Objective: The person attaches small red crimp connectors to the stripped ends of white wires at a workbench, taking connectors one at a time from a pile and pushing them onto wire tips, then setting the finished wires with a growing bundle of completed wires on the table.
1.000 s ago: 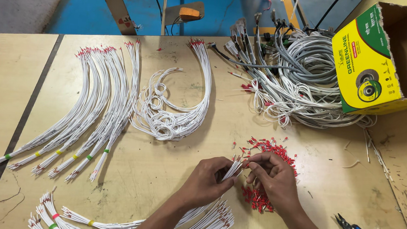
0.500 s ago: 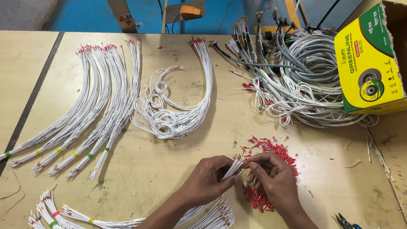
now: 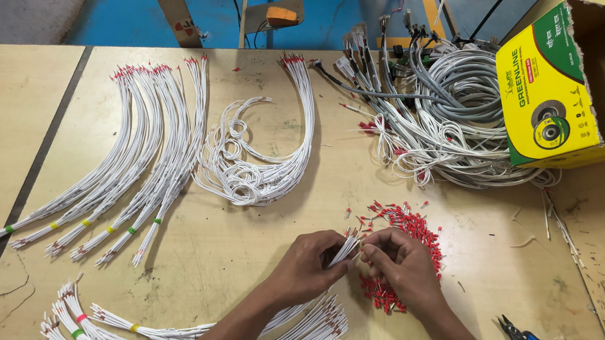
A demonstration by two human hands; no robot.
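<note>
Near the bench's front edge | my left hand (image 3: pixel 306 265) pinches thin white wire ends (image 3: pixel 344 249) | my right hand (image 3: pixel 405 268) fingertips closed at them, over small red ferrules (image 3: pixel 403 226)

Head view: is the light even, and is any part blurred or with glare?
Head view: even, soft light; short soft shadows under the left hand and right hand; the white wire bundles are sharp; slight sheen on the yellow-green cardboard box; the table's edges bend a little, from the wide lens.
</note>
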